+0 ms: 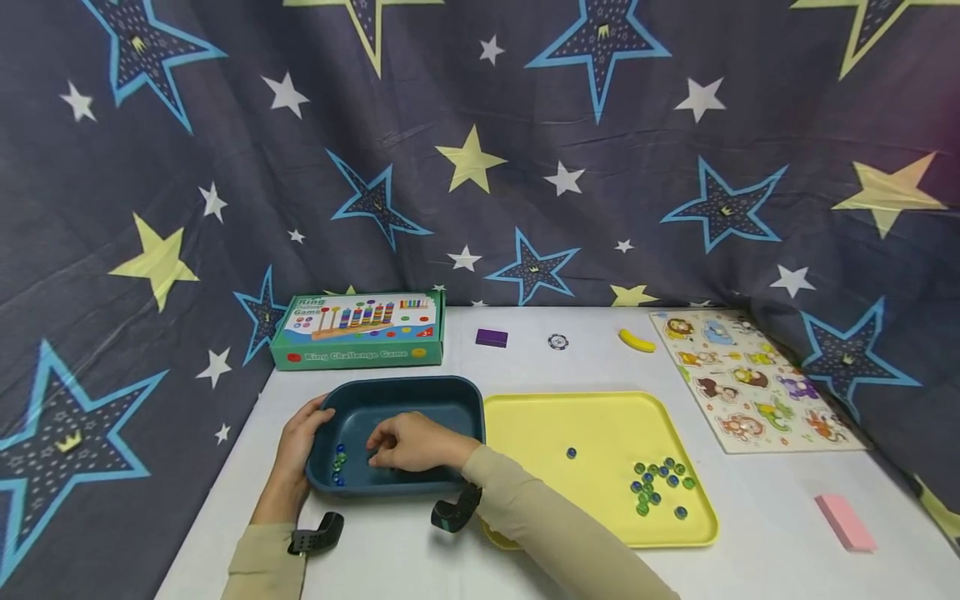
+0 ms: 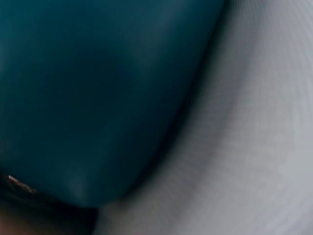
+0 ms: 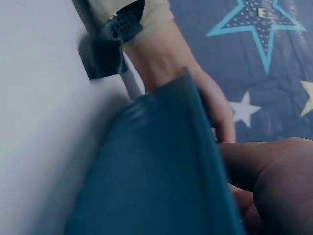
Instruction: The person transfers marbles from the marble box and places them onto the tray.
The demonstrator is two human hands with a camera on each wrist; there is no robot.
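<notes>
My left hand [image 1: 297,442] grips the left rim of a dark blue dish [image 1: 408,388], its thumb over the edge. My right hand [image 1: 416,442] reaches into that dish over the near wall, fingers bent and thumb close to the index finger. A small dark spot shows at those fingertips; whether it is a marble is unclear. Several blue and green marbles [image 1: 340,460] lie along the dish's left end. In the right wrist view, the dish's outer wall [image 3: 146,161] hides most of the right fingers. Only the blurred dish [image 2: 98,98] and white cloth fill the left wrist view.
Right of the dish lies a yellow tray [image 1: 525,467] with several marbles [image 1: 648,483], mostly near its right end. Behind stand a green game box [image 1: 360,357], a purple block [image 1: 491,337], a poker chip [image 1: 558,342] and a toy banana [image 1: 636,341]. An animal puzzle board [image 1: 738,392] and pink block [image 1: 845,522] lie right.
</notes>
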